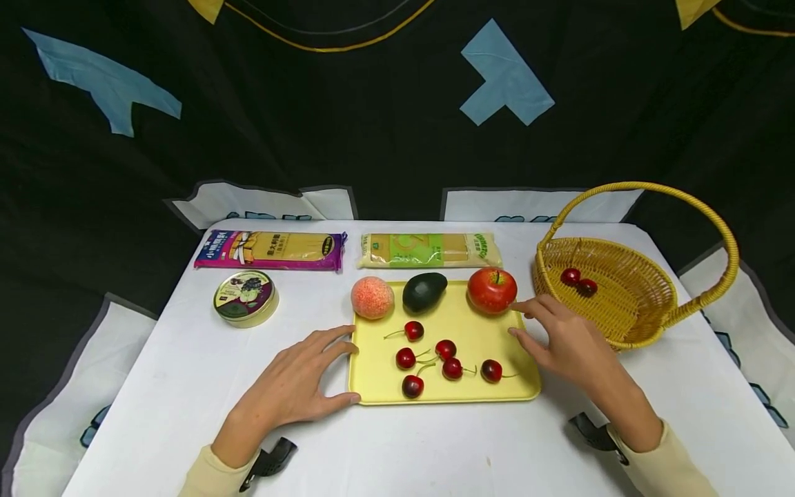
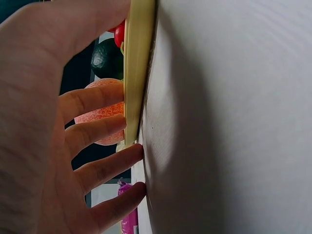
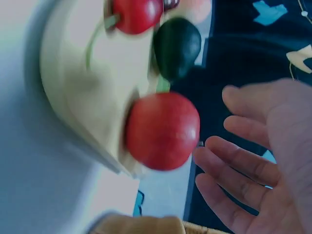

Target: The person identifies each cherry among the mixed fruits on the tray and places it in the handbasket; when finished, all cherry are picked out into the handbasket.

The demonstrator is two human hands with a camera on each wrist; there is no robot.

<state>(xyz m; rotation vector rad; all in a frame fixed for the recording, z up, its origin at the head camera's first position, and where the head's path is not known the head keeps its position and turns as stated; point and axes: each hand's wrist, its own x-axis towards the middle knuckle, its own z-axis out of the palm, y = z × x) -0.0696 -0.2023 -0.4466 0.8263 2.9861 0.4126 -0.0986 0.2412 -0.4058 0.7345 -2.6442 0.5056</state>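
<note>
My left hand (image 1: 295, 379) lies at the left edge of a yellow tray (image 1: 381, 393), its fingertips and thumb touching the rim. In the left wrist view those fingers (image 2: 100, 168) are spread and nearly straight. Over the tray's right side hovers my right hand (image 1: 568, 338), relaxed and holding nothing, its fingertips close to a red apple (image 1: 492, 290). The right wrist view shows the apple (image 3: 163, 130) beside the loosely bent fingers. Along the tray's back also sit a peach (image 1: 373, 297) and a dark green avocado (image 1: 424, 292). Several cherries with stems (image 1: 452, 368) are scattered in front of them.
A yellow wicker basket (image 1: 649, 269) with a tall handle stands on the right, two cherries (image 1: 577, 281) inside. Behind the tray lie a green-labelled noodle pack (image 1: 430, 250) and a purple pasta pack (image 1: 271, 250). A round tin (image 1: 246, 298) stands at left.
</note>
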